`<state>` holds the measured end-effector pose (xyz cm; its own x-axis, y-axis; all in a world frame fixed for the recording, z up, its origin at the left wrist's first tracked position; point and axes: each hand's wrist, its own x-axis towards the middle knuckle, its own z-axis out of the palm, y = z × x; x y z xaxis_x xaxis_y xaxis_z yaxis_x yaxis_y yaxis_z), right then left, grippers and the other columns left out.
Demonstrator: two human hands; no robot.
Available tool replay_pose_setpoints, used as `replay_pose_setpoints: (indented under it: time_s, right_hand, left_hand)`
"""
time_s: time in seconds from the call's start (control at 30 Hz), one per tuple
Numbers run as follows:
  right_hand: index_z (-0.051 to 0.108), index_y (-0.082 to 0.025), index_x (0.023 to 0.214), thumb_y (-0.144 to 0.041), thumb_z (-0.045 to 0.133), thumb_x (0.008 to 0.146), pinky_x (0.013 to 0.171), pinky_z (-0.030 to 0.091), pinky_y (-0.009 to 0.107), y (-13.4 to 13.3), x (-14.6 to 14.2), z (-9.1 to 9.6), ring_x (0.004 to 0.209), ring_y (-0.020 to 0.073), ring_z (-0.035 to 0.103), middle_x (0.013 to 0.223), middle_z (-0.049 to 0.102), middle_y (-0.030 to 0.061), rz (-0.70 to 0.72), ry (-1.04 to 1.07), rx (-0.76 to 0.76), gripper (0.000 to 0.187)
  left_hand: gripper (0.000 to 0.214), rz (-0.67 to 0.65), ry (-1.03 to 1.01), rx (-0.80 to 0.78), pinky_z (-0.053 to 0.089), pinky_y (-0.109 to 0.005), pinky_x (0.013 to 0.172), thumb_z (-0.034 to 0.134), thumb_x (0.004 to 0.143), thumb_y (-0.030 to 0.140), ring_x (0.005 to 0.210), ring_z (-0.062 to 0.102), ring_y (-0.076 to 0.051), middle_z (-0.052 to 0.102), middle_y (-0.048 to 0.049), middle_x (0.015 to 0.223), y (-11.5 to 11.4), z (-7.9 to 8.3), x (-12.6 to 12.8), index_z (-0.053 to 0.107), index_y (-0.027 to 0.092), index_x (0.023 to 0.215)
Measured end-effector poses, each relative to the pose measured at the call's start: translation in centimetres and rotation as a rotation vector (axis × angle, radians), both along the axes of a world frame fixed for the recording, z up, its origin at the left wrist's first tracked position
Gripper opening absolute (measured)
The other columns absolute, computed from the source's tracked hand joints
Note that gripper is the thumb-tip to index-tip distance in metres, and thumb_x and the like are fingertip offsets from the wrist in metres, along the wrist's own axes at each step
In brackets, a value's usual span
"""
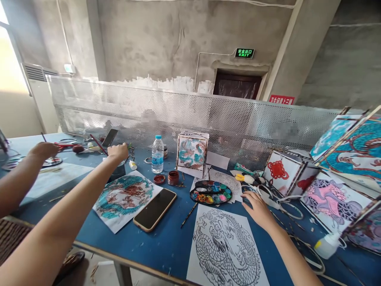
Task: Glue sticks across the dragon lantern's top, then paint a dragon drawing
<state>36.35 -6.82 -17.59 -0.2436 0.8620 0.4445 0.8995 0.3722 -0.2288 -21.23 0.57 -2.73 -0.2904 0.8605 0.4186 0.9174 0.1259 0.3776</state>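
Okay, our left hand (118, 151) grips a brush (97, 143) above the cup (118, 171), on the left beyond the painted sheet (126, 198). Our right hand (256, 204) looks loose, fingers spread, just right of the palette (224, 186), near the line drawing (223, 248).

We are seeing daylight entering from the window (10, 59) at the upper left, where it is blowing out to yellow-white and laying a pale sheen on the worktop's (32, 139) left end. The upper right is falling dim. We are finding the palette (210, 192) looking crisp, while pixelated patches are blurring the perforated screen (190, 113) and wide-angle distortion is stretching the edges.
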Motion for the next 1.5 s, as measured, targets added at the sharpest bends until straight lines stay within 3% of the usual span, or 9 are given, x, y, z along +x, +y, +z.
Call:
replay_pose_setpoints:
  time_s: [0.1, 0.2, 0.4, 0.53, 0.97, 1.5]
  right_hand:
    - [0.06, -0.021, 0.099, -0.028, 0.046, 0.082, 0.092, 0.042, 0.044, 0.1, 0.2, 0.0, 0.108, 0.0279, 0.051, 0.111, 0.058, 0.0109, -0.006, -0.011, 0.011, 0.023]
    - [0.06, -0.021, 0.098, -0.027, 0.046, 0.082, 0.092, 0.042, 0.044, 0.0, 0.3, 0.1, 0.107, 0.0274, 0.051, 0.11, 0.058, 0.0106, -0.004, -0.018, 0.026, 0.022]
    - [0.06, -0.02, 0.1, -0.03, 0.044, 0.084, 0.09, 0.043, 0.043, -0.4, 0.1, 0.5, 0.108, 0.0273, 0.051, 0.111, 0.057, 0.0108, 0.01, -0.038, 0.006, 0.024]
    - [0.06, -0.019, 0.1, -0.031, 0.045, 0.085, 0.092, 0.042, 0.044, -0.4, 0.1, 0.5, 0.109, 0.0277, 0.051, 0.112, 0.057, 0.0113, 0.007, -0.037, -0.017, 0.024]
    - [0.061, -0.02, 0.097, -0.029, 0.045, 0.082, 0.089, 0.044, 0.042, -0.6, 0.1, 0.2, 0.106, 0.0272, 0.053, 0.108, 0.059, 0.011, -0.006, -0.048, -0.032, 0.024]
    - [0.06, -0.018, 0.098, -0.03, 0.044, 0.083, 0.089, 0.043, 0.04, -0.7, 0.2, -0.1, 0.108, 0.0275, 0.05, 0.109, 0.057, 0.0119, -0.042, -0.054, -0.123, 0.025]
  left_hand:
    - [0.032, 0.141, 0.098, -0.061, 0.048, -0.043, 0.084, 0.053, 0.087, 0.029, 0.099, 0.056, -0.022, 0.055, -0.0096, 0.116, -0.1, -0.6, -0.1, 0.053, 0.015, 0.115]
    - [0.029, 0.169, 0.165, -0.083, 0.047, -0.043, 0.084, 0.052, 0.087, 0.031, 0.098, 0.057, -0.021, 0.056, -0.0088, 0.113, -0.4, 0.1, -0.3, 0.055, 0.014, 0.111]
    - [0.029, 0.128, 0.242, -0.007, 0.043, -0.032, 0.075, 0.059, 0.075, 0.015, 0.083, 0.055, -0.019, 0.065, -0.0067, 0.091, -1.4, 2.9, -0.9, 0.064, 0.01, 0.103]
    - [0.029, 0.081, 0.287, 0.06, 0.041, -0.027, 0.07, 0.061, 0.069, 0.015, 0.068, 0.048, -0.015, 0.064, -0.0019, 0.078, -2.3, 4.3, -0.9, 0.068, 0.011, 0.097]
    - [0.025, 0.063, 0.346, 0.267, 0.039, -0.022, 0.061, 0.06, 0.066, 0.012, 0.053, 0.035, -0.011, 0.056, 0.0045, 0.055, -4.9, 6.0, -0.2, 0.07, 0.011, 0.089]
    - [0.031, 0.133, 0.271, 0.283, 0.036, -0.024, 0.064, 0.06, 0.069, 0.019, 0.058, 0.035, -0.013, 0.059, 0.0, 0.063, -6.0, 7.6, 0.6, 0.068, 0.01, 0.097]
